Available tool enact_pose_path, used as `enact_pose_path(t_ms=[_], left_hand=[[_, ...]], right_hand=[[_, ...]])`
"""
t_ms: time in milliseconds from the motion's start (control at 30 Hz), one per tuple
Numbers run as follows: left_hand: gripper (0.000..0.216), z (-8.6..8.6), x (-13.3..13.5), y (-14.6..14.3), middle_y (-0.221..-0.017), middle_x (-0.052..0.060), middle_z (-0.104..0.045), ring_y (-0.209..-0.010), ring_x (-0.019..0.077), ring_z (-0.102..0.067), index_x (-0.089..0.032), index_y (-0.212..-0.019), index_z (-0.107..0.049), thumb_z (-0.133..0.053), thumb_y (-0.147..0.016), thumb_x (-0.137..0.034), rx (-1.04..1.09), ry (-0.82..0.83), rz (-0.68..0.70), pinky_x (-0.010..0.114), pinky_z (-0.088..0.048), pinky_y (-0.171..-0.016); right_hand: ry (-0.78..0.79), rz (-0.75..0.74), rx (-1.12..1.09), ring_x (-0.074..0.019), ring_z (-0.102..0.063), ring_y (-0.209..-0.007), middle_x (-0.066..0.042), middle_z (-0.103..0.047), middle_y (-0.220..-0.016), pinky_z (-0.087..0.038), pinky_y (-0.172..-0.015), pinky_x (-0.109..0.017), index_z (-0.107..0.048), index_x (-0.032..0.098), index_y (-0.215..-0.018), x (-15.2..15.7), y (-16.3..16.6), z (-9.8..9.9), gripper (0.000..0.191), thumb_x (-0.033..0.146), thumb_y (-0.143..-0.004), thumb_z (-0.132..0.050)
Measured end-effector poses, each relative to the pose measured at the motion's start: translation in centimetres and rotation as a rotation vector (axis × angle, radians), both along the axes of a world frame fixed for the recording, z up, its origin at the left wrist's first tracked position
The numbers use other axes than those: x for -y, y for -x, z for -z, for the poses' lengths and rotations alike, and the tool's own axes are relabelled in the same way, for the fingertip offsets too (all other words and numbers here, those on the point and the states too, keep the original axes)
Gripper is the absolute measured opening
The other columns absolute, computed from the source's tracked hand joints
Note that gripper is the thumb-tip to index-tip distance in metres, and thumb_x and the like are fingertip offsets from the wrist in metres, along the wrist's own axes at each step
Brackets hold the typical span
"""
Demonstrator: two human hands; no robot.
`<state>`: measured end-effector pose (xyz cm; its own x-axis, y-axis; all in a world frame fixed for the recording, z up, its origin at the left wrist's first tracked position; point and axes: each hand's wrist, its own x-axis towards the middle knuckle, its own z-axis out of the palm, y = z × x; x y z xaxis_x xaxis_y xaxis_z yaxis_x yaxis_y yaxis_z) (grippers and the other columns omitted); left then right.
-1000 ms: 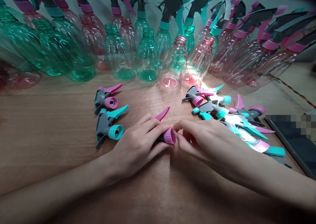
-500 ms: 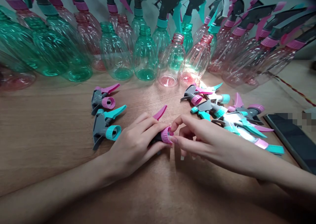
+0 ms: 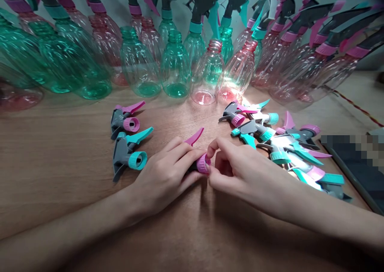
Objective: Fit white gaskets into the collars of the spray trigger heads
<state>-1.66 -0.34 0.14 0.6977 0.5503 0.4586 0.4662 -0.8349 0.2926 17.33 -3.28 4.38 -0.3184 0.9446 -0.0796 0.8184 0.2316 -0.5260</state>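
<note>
My left hand (image 3: 168, 174) is closed round a spray bottle trigger head, palm down over the table. Its pink ribbed collar (image 3: 202, 164) pokes out past the fingers towards the right, and its pink trigger lever (image 3: 195, 137) sticks up behind them; the grey body is mostly covered. At the collar's open end, my right hand (image 3: 237, 168) has thumb and forefinger pinched, with the other fingers curled in. Whatever lies between those fingertips is hidden. Left of my hands lie a grey and pink trigger head (image 3: 124, 122) and a grey and turquoise trigger head (image 3: 129, 156).
A loose pile of trigger heads (image 3: 280, 157) lies on the right, beside a dark phone (image 3: 357, 172). Along the back stand green bottles (image 3: 175, 68) and pink bottles (image 3: 207, 76), some open-necked, others topped with sprayers. A twisted wire (image 3: 357, 108) runs at the right.
My right hand's fingers have drawn tighter together and curled in at the collar's mouth, and its wrist has shifted slightly. My left hand keeps its hold in nearly the same place.
</note>
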Motion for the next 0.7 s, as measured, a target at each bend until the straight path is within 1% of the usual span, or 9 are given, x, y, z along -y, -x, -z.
enact_pose_path(t_ms=[100, 200, 267, 333, 433, 567, 633, 700], left_hand=[[0.019, 0.0, 0.1, -0.1, -0.089, 0.008, -0.064, -0.085, 0.0200, -0.053, -0.010, -0.104, -0.059, -0.053, -0.089, -0.020, 0.001, -0.035, -0.006, 0.032, -0.050, -0.075], [0.020, 0.1, 0.2, -0.1, -0.087, 0.007, -0.064, -0.084, 0.0196, -0.055, -0.010, -0.105, -0.059, -0.052, -0.090, -0.020, 0.006, -0.072, -0.007, 0.033, -0.051, -0.077], [0.021, 0.1, 0.2, -0.2, -0.087, 0.007, -0.065, -0.083, 0.0193, -0.056, -0.011, -0.106, -0.059, -0.051, -0.091, -0.022, -0.001, -0.079, -0.004, 0.034, -0.052, -0.079], [0.022, 0.1, 0.2, -0.2, -0.087, 0.007, -0.066, -0.082, 0.0191, -0.056, -0.011, -0.108, -0.059, -0.050, -0.091, -0.023, -0.009, -0.079, 0.001, 0.035, -0.052, -0.080], [0.023, 0.0, 0.3, -0.3, -0.087, 0.008, -0.066, -0.082, 0.0193, -0.056, -0.010, -0.109, -0.059, -0.049, -0.092, -0.022, -0.014, -0.089, 0.009, 0.034, -0.052, -0.078], [0.022, -0.2, 0.4, -0.3, -0.084, 0.008, -0.065, -0.080, 0.0199, -0.055, -0.008, -0.106, -0.059, -0.048, -0.092, -0.021, -0.015, -0.099, 0.021, 0.033, -0.052, -0.070], [0.021, -0.3, 0.5, -0.3, -0.084, 0.008, -0.065, -0.080, 0.0200, -0.055, -0.007, -0.105, -0.059, -0.049, -0.092, -0.021, -0.021, -0.105, 0.032, 0.033, -0.052, -0.071], [0.022, -0.2, 0.5, -0.3, -0.087, 0.008, -0.065, -0.081, 0.0195, -0.056, -0.008, -0.107, -0.058, -0.049, -0.092, -0.021, -0.031, -0.114, 0.039, 0.034, -0.052, -0.075]], right_hand=[[-0.021, 0.021, 0.023, -0.0135, -0.051, -0.055, 0.001, -0.060, -0.064, -0.030, -0.047, -0.024, -0.050, 0.022, -0.072, -0.2, 0.3, 0.0, 0.013, 0.030, -0.080, -0.055], [0.008, 0.030, 0.037, -0.0132, -0.050, -0.055, 0.001, -0.058, -0.063, -0.031, -0.049, -0.024, -0.048, 0.021, -0.067, -0.3, 0.4, -0.1, 0.019, 0.033, -0.081, -0.054], [0.028, 0.029, 0.061, -0.0129, -0.049, -0.055, 0.001, -0.057, -0.063, -0.031, -0.050, -0.025, -0.048, 0.021, -0.067, -0.2, 0.5, -0.2, 0.021, 0.034, -0.082, -0.051], [0.013, 0.020, 0.108, -0.0124, -0.047, -0.054, 0.001, -0.057, -0.065, -0.031, -0.051, -0.026, -0.048, 0.020, -0.069, 0.1, 0.6, -0.3, 0.020, 0.033, -0.084, -0.047], [-0.075, -0.014, 0.174, -0.0121, -0.045, -0.051, 0.000, -0.056, -0.065, -0.028, -0.051, -0.027, -0.048, 0.019, -0.070, 0.6, 0.7, -0.4, 0.018, 0.028, -0.085, -0.046], [-0.202, -0.056, 0.187, -0.0118, -0.044, -0.046, 0.003, -0.052, -0.057, -0.024, -0.049, -0.027, -0.047, 0.020, -0.068, 1.1, 0.9, 0.1, 0.016, 0.022, -0.083, -0.046], [-0.260, -0.083, 0.221, -0.0120, -0.043, -0.045, 0.003, -0.050, -0.054, -0.022, -0.047, -0.027, -0.046, 0.020, -0.068, 1.3, 0.8, 0.5, 0.014, 0.019, -0.082, -0.046], [-0.320, -0.108, 0.261, -0.0127, -0.042, -0.044, 0.003, -0.049, -0.054, -0.020, -0.046, -0.027, -0.044, 0.021, -0.070, 1.4, 0.6, 1.0, 0.012, 0.018, -0.081, -0.046]])
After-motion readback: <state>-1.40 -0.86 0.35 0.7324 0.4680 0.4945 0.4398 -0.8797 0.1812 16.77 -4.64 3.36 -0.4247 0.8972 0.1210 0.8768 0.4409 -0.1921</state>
